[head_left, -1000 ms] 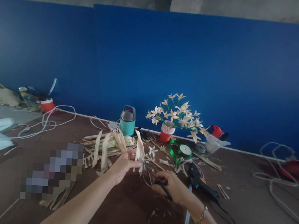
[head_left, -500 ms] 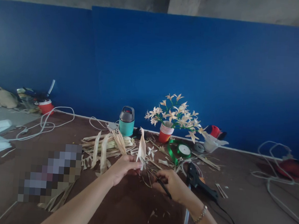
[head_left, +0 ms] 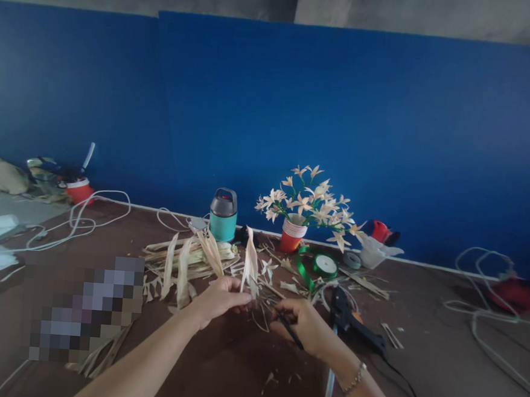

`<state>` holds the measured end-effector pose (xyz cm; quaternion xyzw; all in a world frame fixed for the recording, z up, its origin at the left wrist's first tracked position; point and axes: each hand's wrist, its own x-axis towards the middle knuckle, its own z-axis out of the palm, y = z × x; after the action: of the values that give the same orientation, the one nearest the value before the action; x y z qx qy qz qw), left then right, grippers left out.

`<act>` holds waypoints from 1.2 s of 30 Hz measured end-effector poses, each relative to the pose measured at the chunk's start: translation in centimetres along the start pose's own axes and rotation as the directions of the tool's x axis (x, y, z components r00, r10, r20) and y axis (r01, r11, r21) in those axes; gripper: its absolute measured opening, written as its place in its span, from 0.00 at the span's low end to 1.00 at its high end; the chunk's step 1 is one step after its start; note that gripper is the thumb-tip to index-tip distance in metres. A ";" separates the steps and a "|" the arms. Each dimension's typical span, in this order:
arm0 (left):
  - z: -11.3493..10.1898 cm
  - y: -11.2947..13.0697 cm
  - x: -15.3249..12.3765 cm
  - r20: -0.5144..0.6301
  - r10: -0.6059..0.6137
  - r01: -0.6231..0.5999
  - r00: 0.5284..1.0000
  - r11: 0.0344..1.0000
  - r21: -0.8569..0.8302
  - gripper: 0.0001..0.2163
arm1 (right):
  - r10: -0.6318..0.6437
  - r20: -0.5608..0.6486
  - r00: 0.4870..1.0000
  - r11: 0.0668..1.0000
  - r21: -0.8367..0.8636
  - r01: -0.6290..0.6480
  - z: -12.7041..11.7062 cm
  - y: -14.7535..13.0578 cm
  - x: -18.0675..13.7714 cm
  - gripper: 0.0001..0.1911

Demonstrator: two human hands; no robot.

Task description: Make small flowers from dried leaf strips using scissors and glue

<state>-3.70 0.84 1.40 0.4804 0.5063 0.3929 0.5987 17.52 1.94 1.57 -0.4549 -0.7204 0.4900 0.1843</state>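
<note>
My left hand pinches the lower end of a pale dried husk piece, which stands upright and tapers to a point. My right hand is closed around a slim black tool; its front end is lost among thin dry strips, so I cannot tell its kind. Just beyond the hands lies a small husk flower. Behind my left hand spreads a heap of dried husks. A black glue gun rests to the right of my right hand, with a clear glue stick below it.
Husk flowers on green stems stand in stacked red-and-white cups. Nearby are a green ribbon spool, a plastic container and a teal flask. White cables coil at both sides. A blue panel rises behind.
Both hands stay nearly in place, still holding the husk piece and the black tool. The view has shifted slightly; the left thumb and fingers sit a little differently at the husk's base.
</note>
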 end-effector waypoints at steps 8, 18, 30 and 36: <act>0.2 0.0 0.3 -0.157 0.125 -0.134 0.980 0.990 -0.046 0.08 | 0.030 0.099 0.995 0.991 0.128 -0.043 0.1 -0.7 -0.4 0.16; 1.1 -0.8 0.1 -0.124 0.203 -0.207 0.971 0.978 -0.018 0.07 | -0.111 -0.064 0.992 0.989 -0.104 0.104 0.9 -0.4 -0.2 0.13; 1.7 -0.6 -0.2 -0.126 0.192 -0.194 0.973 0.981 0.001 0.06 | -0.158 -0.101 0.982 0.972 -0.189 0.136 1.0 -1.1 -0.5 0.08; 1.9 -0.7 -0.1 -0.159 0.174 -0.183 0.972 0.982 -0.042 0.09 | -0.165 -0.121 0.979 0.967 -0.213 0.137 1.2 -1.0 -0.4 0.09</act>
<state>-1.89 0.25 0.84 0.4750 0.4949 0.4953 0.5330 16.45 0.83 1.98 -0.4479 -0.7849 0.3656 0.2228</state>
